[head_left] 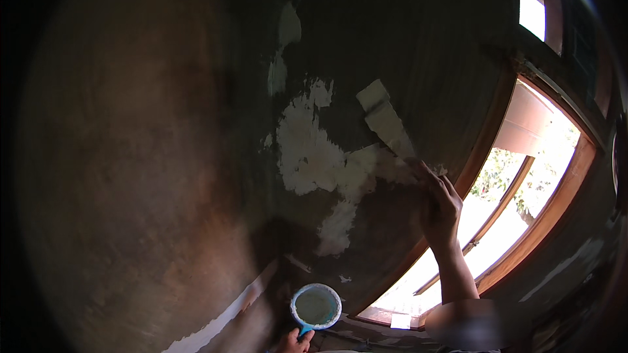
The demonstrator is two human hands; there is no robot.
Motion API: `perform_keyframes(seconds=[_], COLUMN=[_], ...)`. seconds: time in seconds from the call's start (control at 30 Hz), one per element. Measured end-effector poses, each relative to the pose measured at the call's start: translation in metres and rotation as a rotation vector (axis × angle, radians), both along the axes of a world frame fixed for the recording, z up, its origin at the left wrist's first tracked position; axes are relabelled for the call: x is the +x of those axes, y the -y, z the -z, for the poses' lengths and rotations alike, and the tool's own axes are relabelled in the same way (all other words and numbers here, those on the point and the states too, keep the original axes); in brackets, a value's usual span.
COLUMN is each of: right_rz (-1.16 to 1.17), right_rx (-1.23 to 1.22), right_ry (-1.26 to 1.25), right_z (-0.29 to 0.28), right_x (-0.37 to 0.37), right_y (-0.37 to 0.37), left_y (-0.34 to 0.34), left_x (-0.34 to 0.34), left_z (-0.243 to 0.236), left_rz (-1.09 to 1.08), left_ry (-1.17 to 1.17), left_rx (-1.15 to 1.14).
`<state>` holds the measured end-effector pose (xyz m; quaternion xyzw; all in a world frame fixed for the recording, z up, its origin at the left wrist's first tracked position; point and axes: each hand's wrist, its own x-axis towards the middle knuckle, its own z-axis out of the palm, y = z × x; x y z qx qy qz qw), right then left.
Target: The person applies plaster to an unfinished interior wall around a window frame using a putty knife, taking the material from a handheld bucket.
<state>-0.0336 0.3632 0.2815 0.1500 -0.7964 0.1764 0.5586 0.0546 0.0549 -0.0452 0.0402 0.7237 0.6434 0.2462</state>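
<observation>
My right hand (442,204) is raised in front of a dark wall, its fingers closed on a putty knife (391,127). The knife tilts up and to the left, and its blade is coated with pale paste. To its left, a ragged patch of white putty (307,150) covers part of the wall. Low in the view, my left hand (296,341) grips the handle of a round blue dipper (316,306). White paste rings the dipper's rim, and its inside is shadowed.
A wooden-framed window (562,186) stands close to the right of my raised arm, with bright daylight and foliage outside. A smaller opening (532,13) is above it. The brown wall (131,157) spreads to the left, with a white strip (219,323) low down.
</observation>
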Motion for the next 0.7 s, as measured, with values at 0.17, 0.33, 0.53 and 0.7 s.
perform_keyframes(seconds=[0.17,0.33,0.53,0.7], right_rz=[0.04,0.15,0.06,0.045], right_rx=[-0.004,-0.067,-0.088,-0.121], right_ry=[-0.044,-0.03,0.042,0.085], right_z=[-0.026,-0.007,-0.005,-0.01], right_x=[-0.022,-0.002,0.002,-0.027], right_y=[0.015,0.01,0.021,0.035], left_y=[0.006,0.0,-0.001,-0.003], left_x=[-0.004,-0.01,-0.007,-0.016], left_z=[0.025,0.013,0.01,0.047], left_rz=[-0.005,0.038,0.059,0.06], left_ry=[0.008,0.01,0.013,0.05], left_rx=[0.004,-0.022,0.049,0.169])
